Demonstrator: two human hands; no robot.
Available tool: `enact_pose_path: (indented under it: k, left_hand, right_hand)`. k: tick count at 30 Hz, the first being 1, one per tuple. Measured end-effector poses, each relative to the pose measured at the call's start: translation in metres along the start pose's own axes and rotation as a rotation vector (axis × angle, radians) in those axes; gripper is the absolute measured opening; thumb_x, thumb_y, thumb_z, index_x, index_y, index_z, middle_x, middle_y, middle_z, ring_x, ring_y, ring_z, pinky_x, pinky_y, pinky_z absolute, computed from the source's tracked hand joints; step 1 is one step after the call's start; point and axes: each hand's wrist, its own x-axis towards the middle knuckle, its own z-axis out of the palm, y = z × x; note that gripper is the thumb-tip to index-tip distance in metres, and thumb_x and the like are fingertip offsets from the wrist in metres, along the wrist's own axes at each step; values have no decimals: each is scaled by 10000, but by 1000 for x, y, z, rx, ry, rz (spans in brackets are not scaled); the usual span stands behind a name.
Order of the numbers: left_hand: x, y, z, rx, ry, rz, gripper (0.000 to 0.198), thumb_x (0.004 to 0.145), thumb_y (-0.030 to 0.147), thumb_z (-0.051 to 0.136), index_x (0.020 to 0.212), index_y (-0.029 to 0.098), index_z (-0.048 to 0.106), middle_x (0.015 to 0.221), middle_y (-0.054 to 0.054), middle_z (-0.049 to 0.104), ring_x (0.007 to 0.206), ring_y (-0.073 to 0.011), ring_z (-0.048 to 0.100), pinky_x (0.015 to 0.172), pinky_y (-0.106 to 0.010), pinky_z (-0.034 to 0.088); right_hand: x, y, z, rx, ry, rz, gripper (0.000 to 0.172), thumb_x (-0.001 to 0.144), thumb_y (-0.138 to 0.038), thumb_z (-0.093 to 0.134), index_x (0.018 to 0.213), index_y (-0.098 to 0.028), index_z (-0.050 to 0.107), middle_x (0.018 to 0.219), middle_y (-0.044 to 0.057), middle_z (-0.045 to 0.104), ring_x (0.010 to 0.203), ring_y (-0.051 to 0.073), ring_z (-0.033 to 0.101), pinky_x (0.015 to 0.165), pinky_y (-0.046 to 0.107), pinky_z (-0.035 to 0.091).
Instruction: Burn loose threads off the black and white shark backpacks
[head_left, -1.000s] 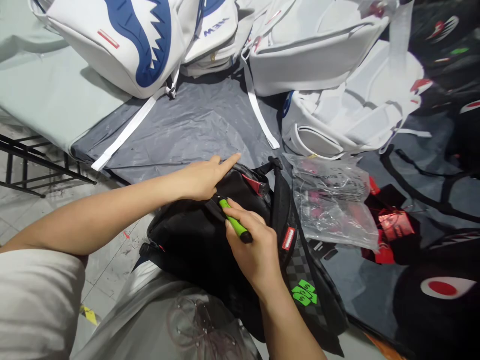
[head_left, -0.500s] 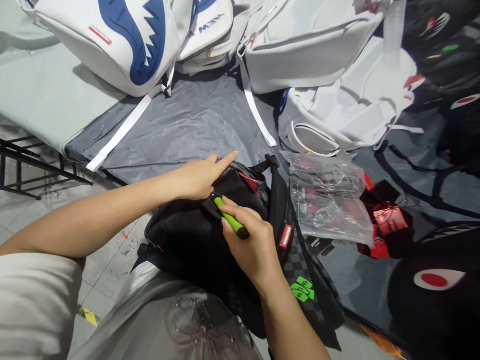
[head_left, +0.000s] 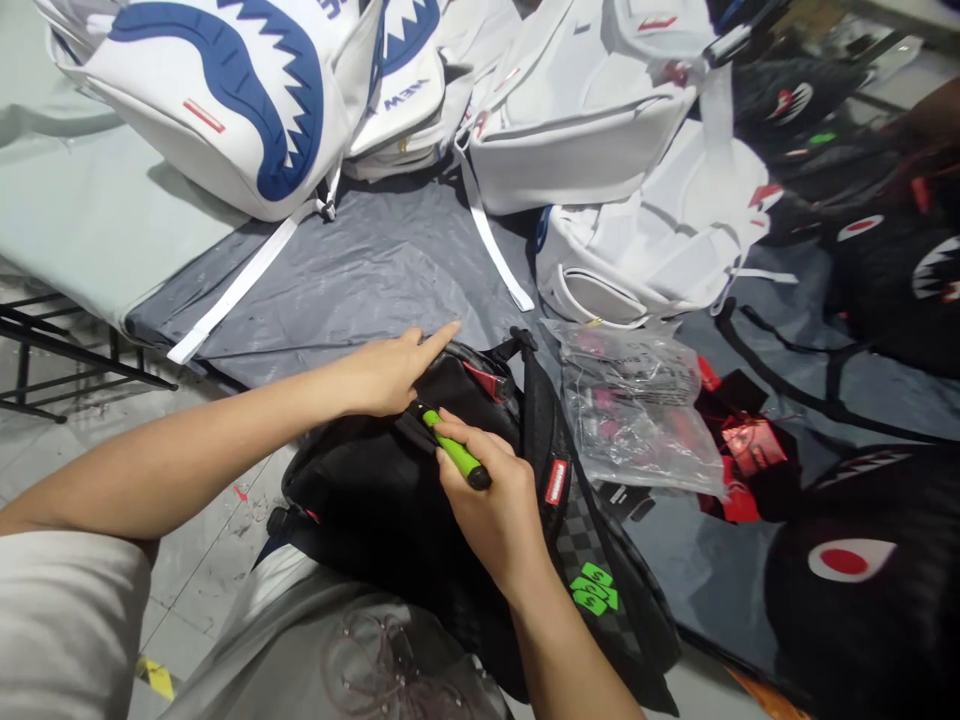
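Observation:
A black backpack [head_left: 360, 490] lies on my lap against the table edge, with a red label and green badges on its checkered side. My left hand [head_left: 386, 374] grips its upper edge, the index finger stretched forward and the other fingers curled on the fabric. My right hand [head_left: 499, 505] is closed around a green pen-shaped tool [head_left: 456, 447] with black ends. The tool's front end meets a dark strip of the bag close to my left fingertips; its very tip is hard to make out. A red patch [head_left: 484, 381] shows by the bag's top opening.
White backpacks [head_left: 577, 150] stand along the back of the dark-covered table [head_left: 375, 250]. A clear plastic bag [head_left: 637, 410] and red-and-black tags [head_left: 750, 445] lie to the right. More black bags [head_left: 847, 620] crowd the right side. A black metal rack [head_left: 75, 350] stands at left.
The view has shifted slightly, so the table items appear lower and those at right farther left. Both hands keep nearly the same hold on the backpack and the tool.

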Motion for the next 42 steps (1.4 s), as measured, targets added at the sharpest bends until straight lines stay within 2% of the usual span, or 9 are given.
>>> enact_pose_path:
  k: [13,18,21,22,24,29,32,37,42]
  left_hand:
    - [-4,-11,2,-9,36,24,918,836,291,534,1564,254,-23,1381,-145,460,1193,-303,569,973,-401,464]
    - [-2,-15,4,-37,60,62,750,929,388,389,1531,396,-57,1488,-49,381,1291,-294,493,1035,-420,441]
    - [-5,-11,3,-48,66,54,665,963,420,319,1485,491,-87,1507,6,358,1316,-292,467,1028,-434,450]
    - [-6,-9,3,-46,66,49,666,962,428,320,1473,505,-99,1507,13,359,1318,-298,464,1023,-439,453]
    - [-6,-6,2,-39,64,43,672,958,430,321,1453,534,-122,1516,37,356,1324,-303,459,1025,-444,454]
    - [-5,-4,3,-43,78,63,694,958,415,339,1386,640,-158,1543,151,323,1366,-305,419,1081,-475,416]
    - [-2,-14,8,-53,99,80,723,933,420,388,1448,571,-96,1569,111,309,1390,-310,396,1121,-489,371]
    - [7,-36,21,8,102,45,825,865,446,431,1555,253,22,1554,-114,321,1376,-307,427,1093,-422,394]
    - [9,-37,22,5,111,45,815,867,453,427,1557,261,38,1535,-105,353,1372,-282,437,1104,-405,379]
  right_hand:
    - [-4,-14,-10,-60,4,24,238,774,-121,650,954,-264,711,1000,-5,766,907,184,712,953,368,502]
    - [-35,-15,-100,108,235,57,72,854,-194,610,885,-244,652,1192,30,706,1093,193,663,971,355,501]
    - [-56,34,-163,-79,740,97,146,901,-224,537,1044,-225,561,1094,78,710,1031,200,671,931,378,510]
    - [-61,58,-178,-232,805,172,209,897,-233,519,1103,-206,535,1009,79,714,954,200,683,889,372,519]
    - [-66,110,-194,-572,511,515,209,917,-260,466,1088,-183,557,981,86,710,931,198,680,857,351,512]
    - [-62,191,-181,-684,249,761,477,771,-544,699,993,-133,603,886,144,718,808,272,698,658,330,499]
    - [-59,204,-181,-761,183,853,584,750,-581,711,1089,-127,570,1000,169,705,885,273,696,673,315,494]
    - [-66,207,-203,-898,60,909,328,868,-377,623,1086,-133,604,1062,165,686,915,257,695,722,307,500]
    - [-77,202,-194,-1035,-34,784,268,945,-137,401,1106,-87,610,1056,201,673,985,272,672,821,344,489]
